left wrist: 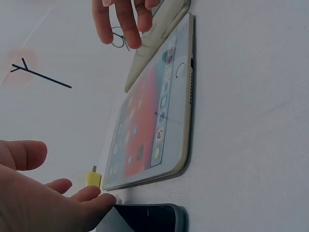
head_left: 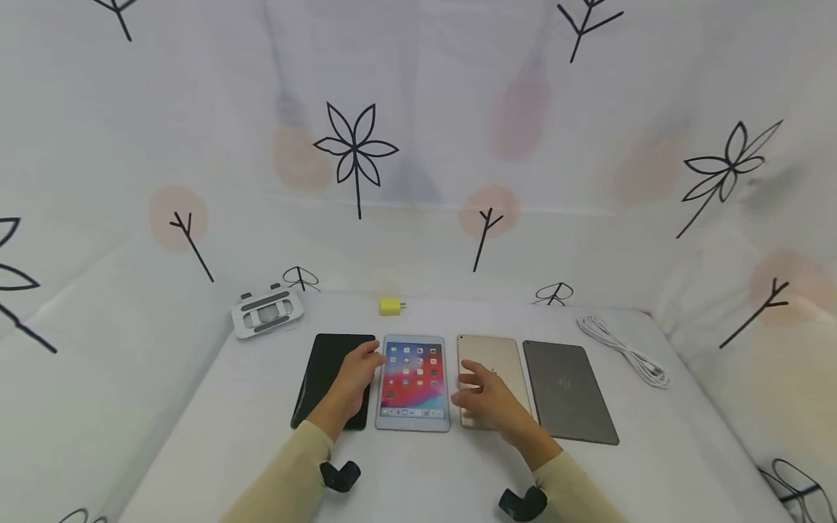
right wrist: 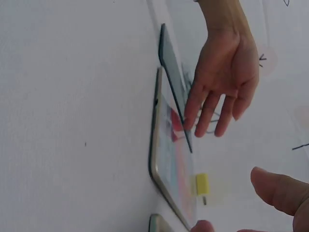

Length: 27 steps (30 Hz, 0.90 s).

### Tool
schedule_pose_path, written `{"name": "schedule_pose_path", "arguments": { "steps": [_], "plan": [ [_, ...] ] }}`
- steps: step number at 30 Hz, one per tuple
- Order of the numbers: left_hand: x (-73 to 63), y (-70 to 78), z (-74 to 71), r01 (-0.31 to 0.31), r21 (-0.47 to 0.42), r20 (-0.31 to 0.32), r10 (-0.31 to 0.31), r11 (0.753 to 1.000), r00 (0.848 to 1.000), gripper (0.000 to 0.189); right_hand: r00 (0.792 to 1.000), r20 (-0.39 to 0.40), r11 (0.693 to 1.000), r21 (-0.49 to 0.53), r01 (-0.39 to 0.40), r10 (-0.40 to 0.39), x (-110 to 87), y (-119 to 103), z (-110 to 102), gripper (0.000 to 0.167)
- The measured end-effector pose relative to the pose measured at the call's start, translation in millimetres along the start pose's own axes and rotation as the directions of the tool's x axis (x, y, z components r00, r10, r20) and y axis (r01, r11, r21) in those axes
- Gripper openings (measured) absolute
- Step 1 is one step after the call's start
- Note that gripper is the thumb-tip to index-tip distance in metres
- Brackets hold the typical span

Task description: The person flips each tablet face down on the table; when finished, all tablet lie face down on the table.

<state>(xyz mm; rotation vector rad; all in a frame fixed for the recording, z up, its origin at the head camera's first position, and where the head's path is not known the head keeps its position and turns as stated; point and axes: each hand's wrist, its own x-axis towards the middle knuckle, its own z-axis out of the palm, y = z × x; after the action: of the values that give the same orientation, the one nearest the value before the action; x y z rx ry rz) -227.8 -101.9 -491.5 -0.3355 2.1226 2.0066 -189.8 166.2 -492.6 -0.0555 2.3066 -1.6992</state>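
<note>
A white tablet (head_left: 413, 423) lies face up on the table, its screen lit with app icons. My left hand (head_left: 357, 372) is over the black tablet (head_left: 327, 363) on its left, fingers extended toward the lit tablet's edge and holding nothing. On the other side my right hand (head_left: 487, 396) hovers over a gold tablet (head_left: 500, 350) lying back up, its fingers relaxed and spread. A dark grey tablet (head_left: 567, 392), also back up, lies to the right of the gold one. In the left wrist view the left hand (left wrist: 53, 203) has its thumb apart from the fingers.
A yellow charger plug (head_left: 390, 306) lies behind the lit tablet. At the back left is a white and grey stand (head_left: 268, 312). A coiled white cable (head_left: 624, 350) lies on the right. Patterned white cloth (head_left: 418, 240) hangs around the white table (head_left: 418, 479).
</note>
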Motion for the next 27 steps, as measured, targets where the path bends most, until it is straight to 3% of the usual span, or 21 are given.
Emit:
{"name": "schedule_pose_path", "arguments": {
  "steps": [4,13,19,27],
  "plan": [
    [1.2,-6.7,0.8,0.028,0.011,0.005,-0.028,1.000,1.000,0.056,0.999,0.020,0.998,0.057,-0.027,0.026,3.6,2,11,0.079],
    [-0.6,-8.6,5.2,-0.001,0.038,0.070,-0.001,0.999,0.998,0.062,0.995,0.072,0.983,0.163,-0.084,0.073,3.8,-2,14,0.080],
    [-1.3,-7.3,4.4,0.008,0.024,0.148,-0.011,1.000,0.989,0.067,0.991,0.119,0.973,0.213,-0.090,0.066,3.2,-2,17,0.079],
    [-6.6,-4.6,13.1,0.020,-0.007,0.227,-0.017,1.000,0.974,0.075,0.993,0.081,0.948,0.299,-0.112,0.092,2.8,2,20,0.080]
  ]
}}
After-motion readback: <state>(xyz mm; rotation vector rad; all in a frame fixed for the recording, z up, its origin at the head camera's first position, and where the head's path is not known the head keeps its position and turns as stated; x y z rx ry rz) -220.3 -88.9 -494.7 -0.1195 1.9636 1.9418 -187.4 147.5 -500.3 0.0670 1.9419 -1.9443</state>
